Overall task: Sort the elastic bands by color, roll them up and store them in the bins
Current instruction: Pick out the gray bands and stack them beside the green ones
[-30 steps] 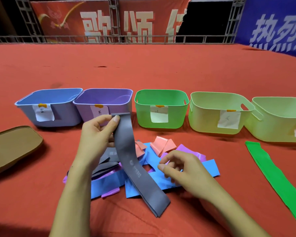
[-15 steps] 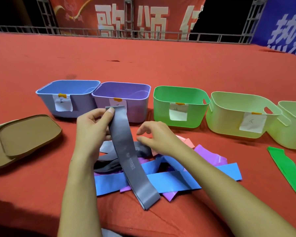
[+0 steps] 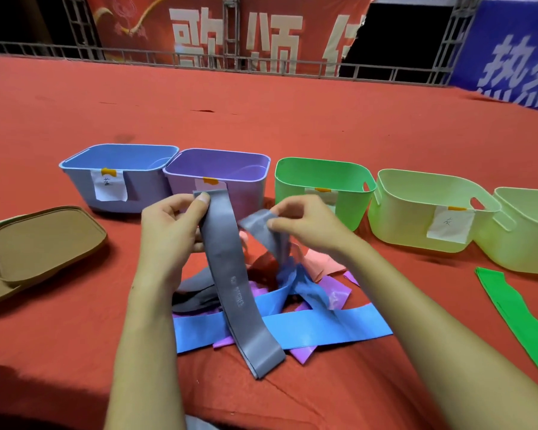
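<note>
Your left hand [image 3: 171,231] pinches the top end of the long grey band [image 3: 230,274] between thumb and fingers, just in front of the purple bin [image 3: 246,193]; its lower end trails onto the pile of bands [image 3: 308,327] nearer you than that bin. Your right hand [image 3: 305,225] pinches a second grey band [image 3: 261,225], lifted out of the same pile. These strips look thin, light and floppy — they will sag and twist, and the smooth faces may slide against each other, so take each by a flat end across its full width and roll from there. A line of small print runs along the long grey band, too fine to read. Blue, purple and pink bands remain tangled below. Left of the purple bin stands the blue bin [image 3: 81,181], its paper tag handwritten but unclear; to the right come the green bin [image 3: 292,184] and pale green bins [image 3: 401,225] — one tag bears a faint character. A green band [image 3: 516,315] lies far right
</note>
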A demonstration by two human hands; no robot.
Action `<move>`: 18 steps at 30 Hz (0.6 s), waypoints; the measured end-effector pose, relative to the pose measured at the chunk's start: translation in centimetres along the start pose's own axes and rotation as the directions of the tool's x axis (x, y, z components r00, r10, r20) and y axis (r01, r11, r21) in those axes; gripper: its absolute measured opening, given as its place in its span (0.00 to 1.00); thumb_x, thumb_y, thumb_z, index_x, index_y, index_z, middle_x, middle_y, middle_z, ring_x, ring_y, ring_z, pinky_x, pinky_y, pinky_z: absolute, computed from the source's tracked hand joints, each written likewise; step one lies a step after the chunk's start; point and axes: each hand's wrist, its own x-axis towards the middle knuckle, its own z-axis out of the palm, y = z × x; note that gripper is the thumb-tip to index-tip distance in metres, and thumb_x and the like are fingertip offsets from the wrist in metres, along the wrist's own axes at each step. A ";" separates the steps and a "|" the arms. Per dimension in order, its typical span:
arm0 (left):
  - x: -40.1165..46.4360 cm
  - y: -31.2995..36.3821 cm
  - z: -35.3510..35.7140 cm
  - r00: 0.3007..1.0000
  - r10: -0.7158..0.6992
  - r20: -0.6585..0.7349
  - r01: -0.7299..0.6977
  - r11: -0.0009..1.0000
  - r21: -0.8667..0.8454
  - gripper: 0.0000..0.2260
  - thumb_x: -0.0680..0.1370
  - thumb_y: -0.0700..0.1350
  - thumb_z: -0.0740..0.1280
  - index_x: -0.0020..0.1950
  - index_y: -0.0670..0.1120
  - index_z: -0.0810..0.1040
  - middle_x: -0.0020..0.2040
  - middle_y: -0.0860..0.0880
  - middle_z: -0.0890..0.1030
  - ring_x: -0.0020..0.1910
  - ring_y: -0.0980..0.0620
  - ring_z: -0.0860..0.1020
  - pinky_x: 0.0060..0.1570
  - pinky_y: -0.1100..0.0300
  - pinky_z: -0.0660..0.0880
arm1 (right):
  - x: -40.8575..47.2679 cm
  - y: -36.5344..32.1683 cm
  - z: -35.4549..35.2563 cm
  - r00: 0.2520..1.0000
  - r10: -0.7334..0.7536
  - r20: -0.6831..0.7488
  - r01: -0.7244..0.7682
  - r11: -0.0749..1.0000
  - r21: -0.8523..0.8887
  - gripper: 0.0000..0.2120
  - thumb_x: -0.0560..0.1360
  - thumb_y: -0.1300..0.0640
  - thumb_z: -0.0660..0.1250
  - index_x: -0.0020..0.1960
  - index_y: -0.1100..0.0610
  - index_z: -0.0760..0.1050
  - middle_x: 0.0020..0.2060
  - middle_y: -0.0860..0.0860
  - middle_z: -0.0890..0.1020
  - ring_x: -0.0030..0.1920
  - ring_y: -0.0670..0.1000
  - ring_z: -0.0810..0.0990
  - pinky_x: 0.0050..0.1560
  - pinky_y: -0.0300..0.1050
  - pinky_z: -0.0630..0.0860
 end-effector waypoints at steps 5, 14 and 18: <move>-0.6 0.4 1.4 0.999 -0.030 0.045 0.031 0.999 -0.025 0.10 0.84 0.47 0.71 0.50 0.42 0.86 0.40 0.47 0.84 0.34 0.48 0.81 0.29 0.61 0.77 | -1.2 -2.4 -3.5 0.991 -0.046 -0.122 0.062 0.990 0.124 0.07 0.77 0.67 0.74 0.48 0.56 0.82 0.42 0.49 0.85 0.42 0.43 0.80 0.44 0.35 0.75; -1.3 0.7 3.4 0.994 -0.037 0.100 0.037 0.999 -0.007 0.10 0.84 0.45 0.70 0.51 0.39 0.86 0.39 0.45 0.84 0.33 0.49 0.82 0.29 0.61 0.78 | -12.1 2.3 -8.6 0.962 0.105 -0.251 -0.081 0.991 0.105 0.06 0.76 0.65 0.76 0.51 0.57 0.85 0.45 0.52 0.88 0.44 0.44 0.82 0.47 0.35 0.78; -1.9 0.8 4.6 0.992 -0.027 0.126 0.027 1.000 0.000 0.09 0.84 0.44 0.70 0.48 0.41 0.85 0.36 0.47 0.84 0.30 0.52 0.83 0.27 0.62 0.77 | -17.6 8.6 -8.6 0.929 0.278 -0.245 -0.352 0.871 -0.344 0.07 0.72 0.56 0.80 0.46 0.49 0.83 0.40 0.43 0.87 0.44 0.44 0.84 0.45 0.40 0.77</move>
